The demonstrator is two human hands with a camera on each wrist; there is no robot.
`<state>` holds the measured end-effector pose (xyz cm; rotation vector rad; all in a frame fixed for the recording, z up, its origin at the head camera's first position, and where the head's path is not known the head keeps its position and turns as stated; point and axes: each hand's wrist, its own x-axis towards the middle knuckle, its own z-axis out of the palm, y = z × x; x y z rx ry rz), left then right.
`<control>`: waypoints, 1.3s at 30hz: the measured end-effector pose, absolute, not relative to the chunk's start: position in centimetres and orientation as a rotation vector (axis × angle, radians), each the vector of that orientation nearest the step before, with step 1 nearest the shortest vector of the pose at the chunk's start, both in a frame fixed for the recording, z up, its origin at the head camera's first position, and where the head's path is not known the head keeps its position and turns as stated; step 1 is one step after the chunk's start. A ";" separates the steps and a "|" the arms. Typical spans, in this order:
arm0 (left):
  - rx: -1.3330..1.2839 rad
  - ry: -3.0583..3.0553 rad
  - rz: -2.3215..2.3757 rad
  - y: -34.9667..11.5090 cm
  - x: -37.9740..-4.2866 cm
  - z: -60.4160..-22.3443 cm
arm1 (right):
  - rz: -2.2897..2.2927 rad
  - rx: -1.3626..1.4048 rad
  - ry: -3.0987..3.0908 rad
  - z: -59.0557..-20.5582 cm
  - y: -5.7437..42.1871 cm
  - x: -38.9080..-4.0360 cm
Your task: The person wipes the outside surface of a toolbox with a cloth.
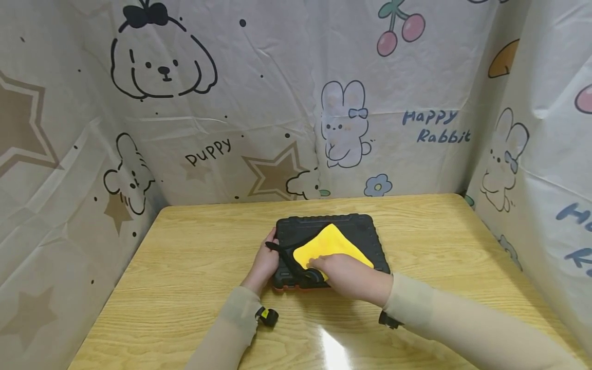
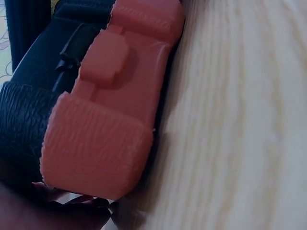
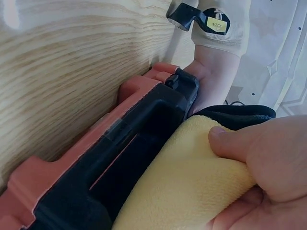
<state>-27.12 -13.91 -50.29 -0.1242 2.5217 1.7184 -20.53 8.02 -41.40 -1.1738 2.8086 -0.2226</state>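
Note:
A tool case [image 1: 289, 231], black above and orange-red below, lies flat on the table. My left hand [image 1: 265, 263] holds its left side; the left wrist view shows that hand [image 2: 62, 211] only partly, by the case's orange-red corner [image 2: 98, 146]. My right hand [image 1: 351, 277] pinches a yellow cloth [image 1: 330, 241] over the lid. In the right wrist view, the thumb lies on top of the plush cloth [image 3: 177, 177] and fingers are beneath it. A dark strip [image 1: 279, 251] runs along the cloth's left side; whether it is part of the cloth cannot be told.
The wood-grain tabletop [image 1: 199, 257] extends around the case. Printed fabric curtains [image 1: 277, 118] hang behind the table and at both sides. Each wrist carries a small black camera, such as the left one [image 1: 269, 317].

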 end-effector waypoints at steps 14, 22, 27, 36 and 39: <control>-0.162 2.424 1.801 -13.8 -26.9 -49.9 | -0.261 -1.165 2.810 -41.7 8.1 -20.3; -0.105 2.482 1.737 -13.7 -26.8 -49.9 | -0.245 -1.121 2.815 -41.4 8.2 -21.0; -0.062 2.498 1.723 -13.8 -26.8 -50.0 | -0.249 -1.067 2.832 -41.5 8.3 -22.1; -0.054 2.529 1.651 -14.0 -26.9 -50.0 | -0.296 -0.968 2.854 -41.6 8.7 -25.2; -0.053 2.531 1.653 -14.0 -26.8 -49.9 | -0.302 -0.951 2.872 -41.7 8.9 -26.2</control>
